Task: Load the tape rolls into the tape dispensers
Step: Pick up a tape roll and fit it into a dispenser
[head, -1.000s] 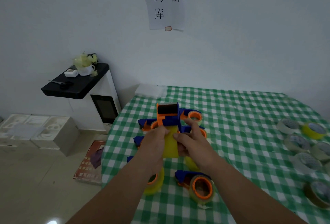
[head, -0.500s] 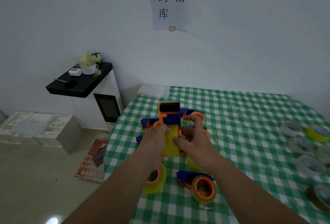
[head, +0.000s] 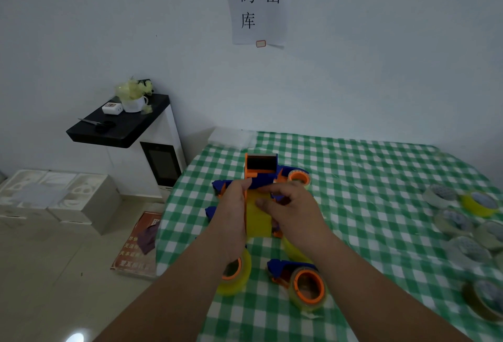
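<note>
I hold an orange and blue tape dispenser (head: 260, 168) with a yellow tape roll (head: 258, 219) mounted in it, raised above the green checked table (head: 367, 183). My left hand (head: 234, 205) grips its left side. My right hand (head: 295, 207) grips the right side, thumb pressing on the yellow roll's face. Loaded dispensers lie below: one with a yellow roll (head: 235, 273) under my left wrist, one with a clear roll (head: 306, 286) under my right forearm. Another loaded dispenser (head: 298, 177) lies behind my hands.
Several loose tape rolls (head: 457, 222) lie along the table's right edge, one yellow (head: 480, 202). A black-topped white cabinet (head: 128, 126) stands left of the table, with white foam boxes (head: 57, 194) on the floor beside it. A paper sign (head: 258, 1) hangs on the wall.
My right hand's fingers have shifted further left across the yellow roll, thumb now on its face. The dispenser stays at about the same height in both hands.
</note>
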